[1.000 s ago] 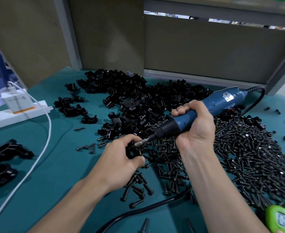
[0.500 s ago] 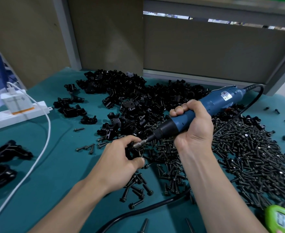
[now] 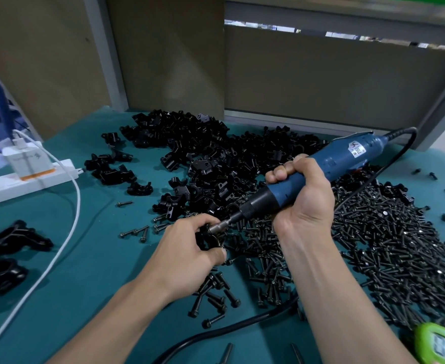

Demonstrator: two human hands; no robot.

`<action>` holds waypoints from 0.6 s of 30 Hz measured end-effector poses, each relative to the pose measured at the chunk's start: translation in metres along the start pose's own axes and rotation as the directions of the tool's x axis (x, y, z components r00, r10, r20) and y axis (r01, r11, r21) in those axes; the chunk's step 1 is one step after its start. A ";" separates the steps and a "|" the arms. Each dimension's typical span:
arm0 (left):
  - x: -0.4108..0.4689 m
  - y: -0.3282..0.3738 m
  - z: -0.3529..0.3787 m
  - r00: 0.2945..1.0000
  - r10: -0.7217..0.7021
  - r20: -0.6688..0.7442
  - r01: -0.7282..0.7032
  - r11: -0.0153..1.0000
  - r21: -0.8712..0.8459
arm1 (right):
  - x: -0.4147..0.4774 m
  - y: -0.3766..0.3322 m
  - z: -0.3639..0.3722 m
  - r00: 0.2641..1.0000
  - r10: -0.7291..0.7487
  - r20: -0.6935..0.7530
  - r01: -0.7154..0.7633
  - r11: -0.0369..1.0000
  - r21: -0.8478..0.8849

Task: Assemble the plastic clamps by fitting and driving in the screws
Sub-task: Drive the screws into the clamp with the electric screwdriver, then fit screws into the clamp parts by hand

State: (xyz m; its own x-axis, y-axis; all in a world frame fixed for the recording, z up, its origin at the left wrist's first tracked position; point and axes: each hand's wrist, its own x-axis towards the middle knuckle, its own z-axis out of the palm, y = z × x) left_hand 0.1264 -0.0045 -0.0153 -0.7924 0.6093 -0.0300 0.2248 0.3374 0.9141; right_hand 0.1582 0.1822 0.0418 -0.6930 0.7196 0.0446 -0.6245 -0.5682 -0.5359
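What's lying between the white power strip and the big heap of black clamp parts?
In the head view, a small cluster of loose clamp parts lies on the teal mat between the power strip and the heap.

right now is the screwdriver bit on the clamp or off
On it: the silver bit of the blue electric screwdriver touches the black plastic clamp gripped by the left hand; screw hidden.

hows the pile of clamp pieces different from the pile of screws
The clamp pieces are chunky, curved moulded parts; the screws are thin straight pins with small heads. The clamp pieces are heaped at the back middle of the teal mat; the screws spread flatter over its right side, towards the near edge. The clamp pieces look dull; some screws glint. Both are black, loose, and the piles meet.
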 end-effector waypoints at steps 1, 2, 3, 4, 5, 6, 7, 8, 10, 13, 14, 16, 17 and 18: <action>0.000 0.000 0.000 1.000 -0.001 0.006 0.001 1.000 -0.005 | 0.000 -0.001 -0.001 1.000 0.007 0.013 -0.007 1.000 -0.008; 0.001 0.001 -0.001 1.000 0.001 0.016 -0.001 1.000 -0.012 | 0.000 -0.003 -0.001 0.999 0.020 0.034 -0.019 1.000 -0.018; 0.001 0.003 -0.001 1.000 0.002 0.029 -0.001 1.000 -0.024 | 0.000 -0.005 -0.002 0.998 0.037 0.059 -0.035 0.999 -0.027; 0.001 0.005 -0.001 0.999 -0.001 0.042 0.003 0.999 -0.042 | 0.000 -0.008 -0.002 0.995 0.057 0.081 -0.054 0.998 -0.032; 0.001 0.007 -0.002 0.999 -0.008 0.054 0.011 0.998 -0.068 | 0.000 -0.013 -0.002 0.993 0.079 0.091 -0.077 0.997 -0.026; 0.002 0.008 -0.003 0.998 -0.021 0.064 0.027 0.995 -0.097 | 0.001 -0.017 -0.003 0.992 0.099 0.082 -0.099 0.995 -0.009; 0.002 0.008 -0.004 0.997 -0.037 0.066 0.046 0.991 -0.129 | 0.003 -0.023 -0.005 0.992 0.115 0.055 -0.116 0.993 0.016; 0.003 0.008 -0.006 0.997 -0.056 0.053 0.064 0.984 -0.167 | 0.005 -0.029 -0.008 0.991 0.132 0.018 -0.133 0.991 0.031; 0.004 0.006 -0.010 0.996 -0.091 -0.002 0.087 0.957 -0.277 | 0.012 -0.041 -0.015 0.978 0.195 -0.068 -0.195 0.981 -0.002; 0.004 0.009 -0.012 0.986 -0.140 -0.089 0.091 0.907 -0.410 | 0.020 -0.047 -0.024 0.943 0.284 -0.173 -0.309 0.940 -0.142; 0.003 0.011 -0.012 0.984 -0.146 -0.105 0.088 0.901 -0.425 | 0.020 -0.045 -0.027 0.938 0.273 -0.215 -0.318 0.923 -0.216; 0.002 0.015 -0.013 0.980 -0.143 -0.137 0.071 0.898 -0.434 | 0.017 -0.039 -0.030 0.939 0.205 -0.276 -0.310 0.852 -0.422; 0.001 0.017 -0.015 0.978 -0.141 -0.157 0.059 0.897 -0.438 | 0.012 -0.034 -0.031 0.946 0.163 -0.280 -0.298 0.777 -0.555; 0.000 0.019 -0.018 0.972 -0.141 -0.186 0.044 0.893 -0.448 | 0.007 -0.028 -0.031 0.956 0.110 -0.273 -0.279 0.633 -0.722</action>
State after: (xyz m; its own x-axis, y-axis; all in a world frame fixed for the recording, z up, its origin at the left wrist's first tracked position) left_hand 0.1207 -0.0113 0.0097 -0.9076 0.4115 -0.0830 -0.0883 0.0062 0.9961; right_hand 0.1823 0.2161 0.0309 -0.6327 0.7341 -0.2464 0.0585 -0.2719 -0.9605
